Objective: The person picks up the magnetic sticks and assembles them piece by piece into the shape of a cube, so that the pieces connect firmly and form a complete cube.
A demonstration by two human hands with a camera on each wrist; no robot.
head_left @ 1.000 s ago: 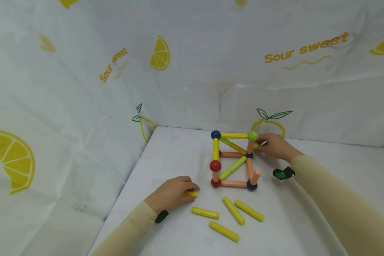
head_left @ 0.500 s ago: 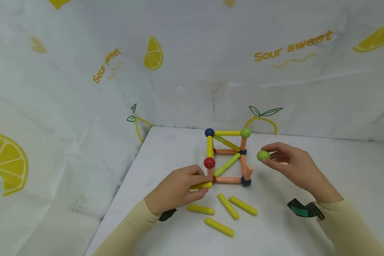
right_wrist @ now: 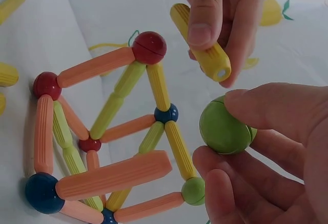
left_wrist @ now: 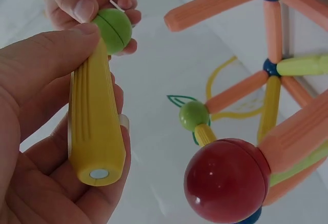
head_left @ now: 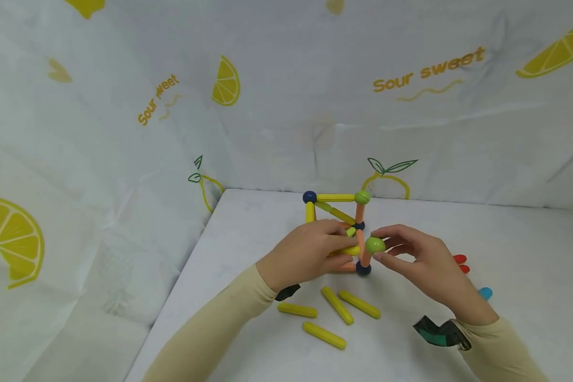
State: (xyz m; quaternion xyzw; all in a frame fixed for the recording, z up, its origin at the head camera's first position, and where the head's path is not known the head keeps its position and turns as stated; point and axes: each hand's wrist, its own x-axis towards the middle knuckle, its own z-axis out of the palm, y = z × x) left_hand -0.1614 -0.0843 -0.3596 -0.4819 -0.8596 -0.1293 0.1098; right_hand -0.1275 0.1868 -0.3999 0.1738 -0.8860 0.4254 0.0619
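Green ball [head_left: 375,245] and yellow rod [head_left: 350,250]: both held up at the near right side of the stick-and-ball frame [head_left: 335,212], taken as reference. Right hand [head_left: 425,265], to the right of the frame, pinches the ball between thumb and fingertips. Left hand [head_left: 310,254], crossing in front of the frame, grips the rod between thumb and fingers, the end toward the ball exposed. The right wrist view shows a slim gap between rod and ball; they are just apart.

Step in hand, by judgement: bringing rod end and ball together. Good practice would be to keep the rod's pale end disc [right_wrist: 221,73] square to the ball, hold fingertips back from the meeting faces, and move one hand only, with the other as a steady rest. The disc is probably a magnet, so a sudden pull should be allowed for.

Points of risk: the salmon upright [right_wrist: 115,175] at the frame's near right corner has a bare top close to the ball and could be knocked; the red ball [left_wrist: 227,180] at the frame's near left corner could be brushed by the left hand. Four loose yellow rods [head_left: 324,335] lie in front of the frame, apart from both hands.
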